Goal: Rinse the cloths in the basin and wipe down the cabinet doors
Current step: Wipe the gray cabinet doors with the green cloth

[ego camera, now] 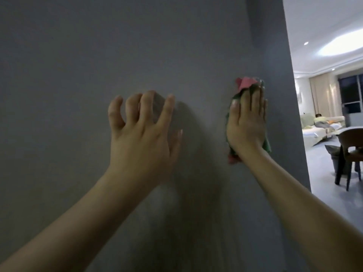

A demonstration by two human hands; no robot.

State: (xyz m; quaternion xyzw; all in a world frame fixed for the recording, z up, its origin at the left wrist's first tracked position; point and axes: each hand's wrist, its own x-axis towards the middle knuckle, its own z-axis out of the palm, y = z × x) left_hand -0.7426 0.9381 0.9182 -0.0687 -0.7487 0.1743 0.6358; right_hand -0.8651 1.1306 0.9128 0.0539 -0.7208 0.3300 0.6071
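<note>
A tall, plain grey cabinet door fills most of the view. My right hand lies flat against it near its right edge and presses a pink and green cloth onto the surface. The cloth shows above my fingertips and below my palm. My left hand is at the door's middle with its fingers curled. A small grey cloth shows between its fingers, blurred and close in colour to the door. No basin is in view.
The cabinet's right edge borders an opening into a lit living room. There stand a dining table, a chair and a pale sofa with a person on it.
</note>
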